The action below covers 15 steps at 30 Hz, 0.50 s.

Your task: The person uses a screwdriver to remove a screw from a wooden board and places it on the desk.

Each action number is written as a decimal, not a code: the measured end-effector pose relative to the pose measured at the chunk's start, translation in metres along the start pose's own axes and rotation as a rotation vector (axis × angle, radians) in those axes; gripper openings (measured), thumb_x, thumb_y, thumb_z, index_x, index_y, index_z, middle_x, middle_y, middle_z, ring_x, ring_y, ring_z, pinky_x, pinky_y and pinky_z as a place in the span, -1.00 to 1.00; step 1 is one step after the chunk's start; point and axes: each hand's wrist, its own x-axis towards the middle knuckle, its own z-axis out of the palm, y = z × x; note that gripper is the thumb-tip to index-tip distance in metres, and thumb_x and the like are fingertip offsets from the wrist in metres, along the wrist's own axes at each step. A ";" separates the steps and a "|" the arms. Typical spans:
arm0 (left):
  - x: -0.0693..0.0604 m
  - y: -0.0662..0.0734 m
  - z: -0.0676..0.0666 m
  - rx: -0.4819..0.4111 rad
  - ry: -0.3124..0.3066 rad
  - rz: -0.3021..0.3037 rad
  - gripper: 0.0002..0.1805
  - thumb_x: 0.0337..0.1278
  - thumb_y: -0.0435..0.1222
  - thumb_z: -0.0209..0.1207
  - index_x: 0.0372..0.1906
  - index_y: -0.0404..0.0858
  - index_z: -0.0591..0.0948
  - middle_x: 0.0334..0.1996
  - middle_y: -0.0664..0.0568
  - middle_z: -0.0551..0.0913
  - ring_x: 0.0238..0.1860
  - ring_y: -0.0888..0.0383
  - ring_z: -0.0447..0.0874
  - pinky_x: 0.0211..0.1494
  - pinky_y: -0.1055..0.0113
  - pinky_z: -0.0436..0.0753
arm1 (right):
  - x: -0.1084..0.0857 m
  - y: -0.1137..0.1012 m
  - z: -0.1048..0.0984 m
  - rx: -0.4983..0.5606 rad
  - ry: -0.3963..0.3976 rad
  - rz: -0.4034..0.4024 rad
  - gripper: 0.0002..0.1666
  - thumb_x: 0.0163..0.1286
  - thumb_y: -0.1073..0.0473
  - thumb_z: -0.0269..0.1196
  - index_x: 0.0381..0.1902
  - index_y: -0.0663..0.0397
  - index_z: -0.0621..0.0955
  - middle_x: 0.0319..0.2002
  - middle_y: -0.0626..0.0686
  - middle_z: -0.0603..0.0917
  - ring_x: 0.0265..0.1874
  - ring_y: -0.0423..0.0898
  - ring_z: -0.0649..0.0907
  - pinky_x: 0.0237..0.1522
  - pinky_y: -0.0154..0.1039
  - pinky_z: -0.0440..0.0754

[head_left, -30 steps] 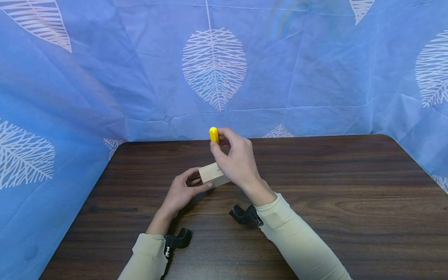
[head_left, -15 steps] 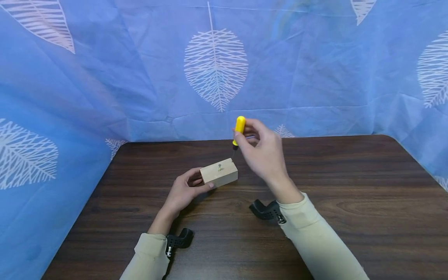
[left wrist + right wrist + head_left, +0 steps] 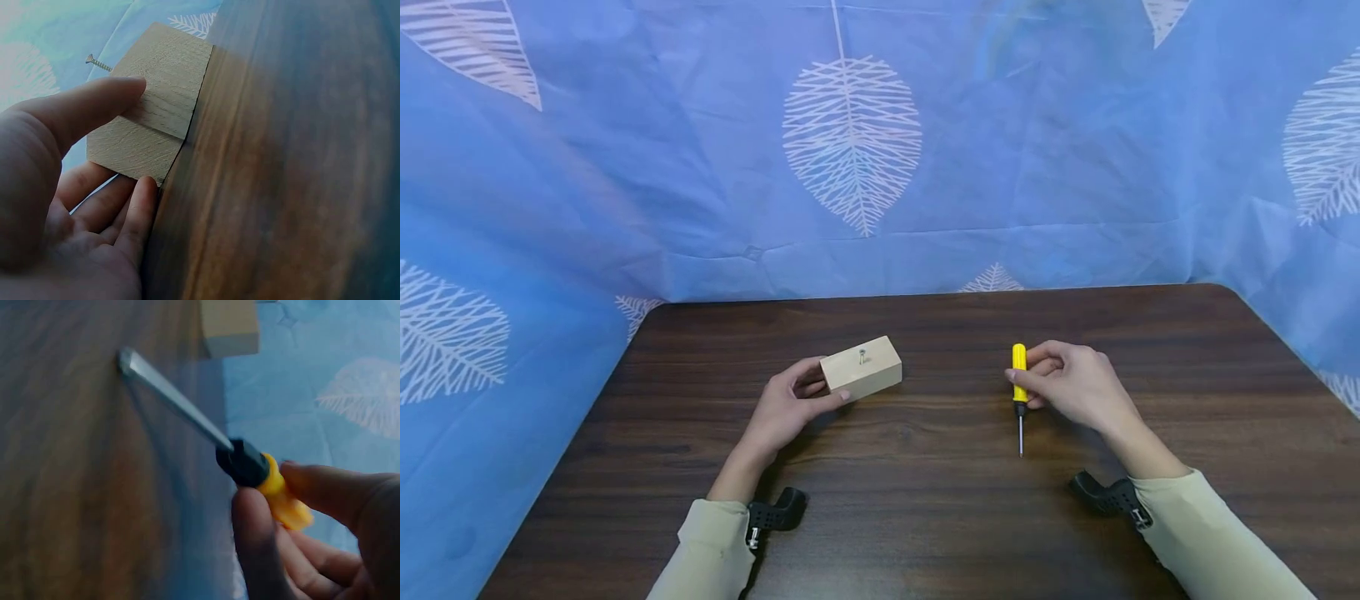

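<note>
A pale wooden block (image 3: 867, 379) rests on the table, held at its left end between the thumb and fingers of my left hand (image 3: 785, 410). From the block's top face a screw (image 3: 862, 357) sticks up; the left wrist view shows its head and threads (image 3: 98, 63) clear of the wood. To the right, my right hand (image 3: 1081, 385) pinches the yellow handle of a screwdriver (image 3: 1019, 375). Its metal shaft (image 3: 178, 403) points down toward the table and toward me, apart from the block. Whether the tip touches the tabletop I cannot tell.
The dark wood-grain table (image 3: 925, 517) spreads under both hands. Behind it hangs a blue cloth (image 3: 715, 167) with white leaf prints. Black camera mounts (image 3: 778, 508) sit at both wrists.
My right hand has carried the screwdriver from above the block out to the right and lower. The left hand and the block stay where they were, and the screw is uncovered.
</note>
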 end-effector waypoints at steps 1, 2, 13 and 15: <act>0.000 0.000 -0.001 -0.002 0.002 0.000 -0.35 0.27 -0.17 0.52 0.44 0.01 0.59 0.43 -0.10 0.60 0.49 -0.17 0.59 0.48 -0.08 0.67 | 0.001 0.003 0.001 -0.004 -0.022 0.003 -0.29 0.47 -0.15 0.45 0.28 0.28 0.59 -0.26 0.02 0.84 -0.40 -0.14 0.84 -0.25 -0.21 0.77; 0.000 -0.001 -0.001 -0.004 0.003 0.001 -0.35 0.27 -0.17 0.52 0.45 0.01 0.59 0.43 -0.10 0.60 0.49 -0.17 0.59 0.48 -0.08 0.67 | 0.002 0.005 0.003 -0.008 -0.040 0.007 -0.29 0.45 -0.15 0.46 0.27 0.28 0.60 -0.27 0.02 0.83 -0.42 -0.14 0.84 -0.27 -0.21 0.78; 0.002 -0.002 -0.001 0.005 0.009 -0.005 -0.34 0.27 -0.17 0.52 0.45 0.03 0.59 0.43 -0.09 0.60 0.49 -0.18 0.59 0.47 -0.10 0.67 | 0.006 0.009 0.011 -0.120 -0.035 -0.043 -0.28 0.40 -0.22 0.48 0.18 0.27 0.64 -0.38 -0.02 0.77 -0.53 -0.16 0.77 -0.41 -0.20 0.67; 0.002 -0.002 -0.001 0.011 0.001 -0.008 -0.34 0.27 -0.17 0.52 0.45 0.03 0.59 0.43 -0.09 0.60 0.49 -0.17 0.59 0.48 -0.09 0.67 | 0.006 0.006 0.009 -0.146 -0.009 -0.054 -0.27 0.43 -0.26 0.44 0.17 0.28 0.64 -0.41 -0.03 0.78 -0.53 -0.17 0.75 -0.40 -0.21 0.66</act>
